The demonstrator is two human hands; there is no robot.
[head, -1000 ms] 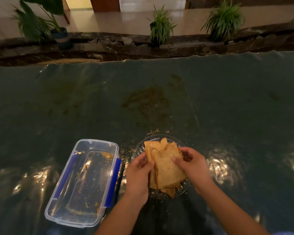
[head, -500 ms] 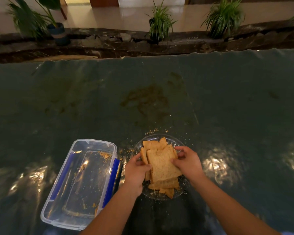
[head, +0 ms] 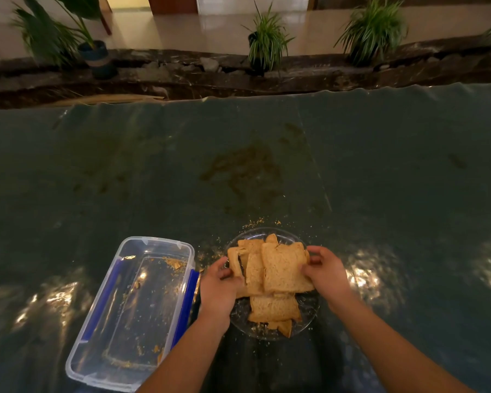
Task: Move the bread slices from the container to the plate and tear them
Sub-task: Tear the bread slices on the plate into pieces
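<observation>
Plate (head: 309, 316): round, clear ribbed glass, on the dark glossy counter (head: 380, 180).
Bread slices (head: 284, 268): tan, porous, squarish; stacked on plate.
Left hand (head: 219, 290): fingers pinching stack's left edge.
Right hand (head: 326, 273): fingers pinching top slice's right edge.
Container (head: 131, 313): clear rectangular plastic, blue clips, crumbs inside; left of plate.

The table (head: 380, 171), covered in dark green sheeting, carries a clear glass plate (head: 309, 321) under the fingers (head: 313, 252). An open plastic container (head: 131, 313) sits just left of them. Crumbs (head: 254, 222) lie scattered beyond the fingertips.
</observation>
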